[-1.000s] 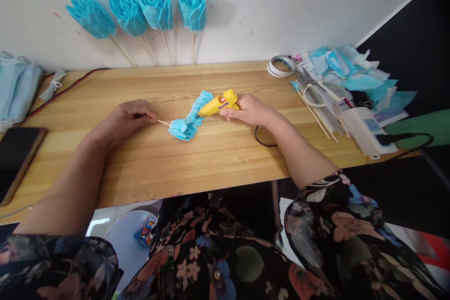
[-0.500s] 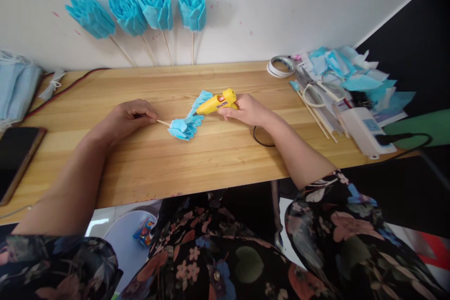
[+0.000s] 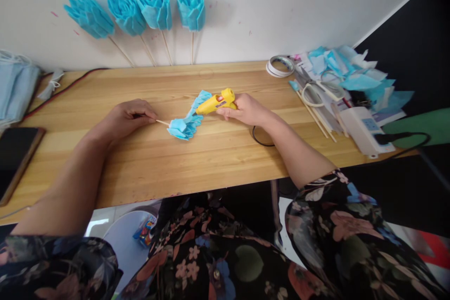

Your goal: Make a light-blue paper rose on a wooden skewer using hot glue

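Observation:
My left hand (image 3: 131, 116) pinches the end of a thin wooden stick (image 3: 162, 122). Around the stick's other end is wrapped a blue pleated fabric strip (image 3: 185, 127), with its loose tail reaching up and to the right over the table. My right hand (image 3: 242, 107) is closed around a yellow hot glue gun (image 3: 218, 101). The gun's nozzle points left and down at the strip's tail; whether it touches cannot be made out. Several finished blue flowers (image 3: 153, 5) on sticks lean against the wall beyond my hands.
At right lie a roll of tape (image 3: 280, 66), scissors (image 3: 312, 94), wooden sticks (image 3: 318, 115), blue fabric scraps (image 3: 351, 68) and a white power strip (image 3: 367, 129). On the left are a phone (image 3: 17, 159) and a stack of blue face masks (image 3: 16, 86). A cord hangs below the gun.
Almost nothing differs. The whole view has shifted very slightly, and both hands keep their grip and place.

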`<state>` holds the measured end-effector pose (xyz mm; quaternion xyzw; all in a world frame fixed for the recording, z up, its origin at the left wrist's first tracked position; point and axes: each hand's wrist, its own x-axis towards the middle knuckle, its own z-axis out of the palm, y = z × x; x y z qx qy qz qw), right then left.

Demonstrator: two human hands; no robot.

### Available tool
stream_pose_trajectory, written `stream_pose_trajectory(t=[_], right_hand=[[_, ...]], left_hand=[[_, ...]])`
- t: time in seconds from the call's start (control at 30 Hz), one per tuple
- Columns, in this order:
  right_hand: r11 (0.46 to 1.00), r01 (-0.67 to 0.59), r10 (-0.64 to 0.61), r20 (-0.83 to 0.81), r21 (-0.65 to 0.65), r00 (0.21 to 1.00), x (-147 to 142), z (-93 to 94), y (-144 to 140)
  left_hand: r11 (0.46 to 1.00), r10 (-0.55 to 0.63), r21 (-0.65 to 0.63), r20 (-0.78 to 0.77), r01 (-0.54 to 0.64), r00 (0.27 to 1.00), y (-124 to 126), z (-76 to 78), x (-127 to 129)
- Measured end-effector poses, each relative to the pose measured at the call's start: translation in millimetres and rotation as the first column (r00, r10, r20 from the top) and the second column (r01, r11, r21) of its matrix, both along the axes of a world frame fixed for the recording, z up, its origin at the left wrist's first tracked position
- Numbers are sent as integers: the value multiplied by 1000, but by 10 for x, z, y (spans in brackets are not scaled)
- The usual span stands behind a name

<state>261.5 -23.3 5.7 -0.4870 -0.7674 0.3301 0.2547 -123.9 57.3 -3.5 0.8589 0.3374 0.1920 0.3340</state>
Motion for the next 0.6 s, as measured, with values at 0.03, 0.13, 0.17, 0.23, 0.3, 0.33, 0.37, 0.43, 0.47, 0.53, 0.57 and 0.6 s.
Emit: stream_pose_trajectory(t=[0.03,0.13,0.17,0.23,0.3,0.33,0.37,0.43,0.47,0.53,0.57,0.6], right_hand=[[1000,4,-4,6,-1,1000,-4,0,0],[1000,10,-10,27,-1,1000,-9,8,-3],[1000,8,-8,30,1,1000,-6,13,-5],[1000,1,-1,31,8,1000,10,29,-10],[1000,-9,9,32,6,999,32,48,-17],[1000,-13,13,34,0,999,42,57,-20],[1000,-16,16,36,-8,999,51,66,-23],[1000,-22,22,39,-22,999,62,82,-29],[999,-22,23,39,-27,999,65,89,-31],[999,-23,25,45,-31,999,73,103,-35],[999,-25,27,52,-31,998,80,111,-38],[999,-27,29,60,-30,998,89,120,-40]], left_hand=[[1000,1,4,-3,-1,1000,1,-2,-1],[1000,-3,15,-10,3,1000,5,-13,-6],[1000,-1,14,-12,1,1000,7,-18,-7],[1000,6,8,-9,-6,1000,11,-27,-9],[1000,5,5,6,-5,1000,12,-32,-10],[1000,0,5,16,0,1000,12,-34,-11],[1000,-8,5,27,8,1000,12,-35,-11],[1000,-15,7,45,14,999,8,-35,-12],[1000,-13,9,51,13,999,6,-35,-12],[1000,-11,12,56,10,998,1,-34,-11],[1000,-13,14,58,12,998,0,-34,-11],[1000,-16,16,60,15,998,-1,-34,-10]])
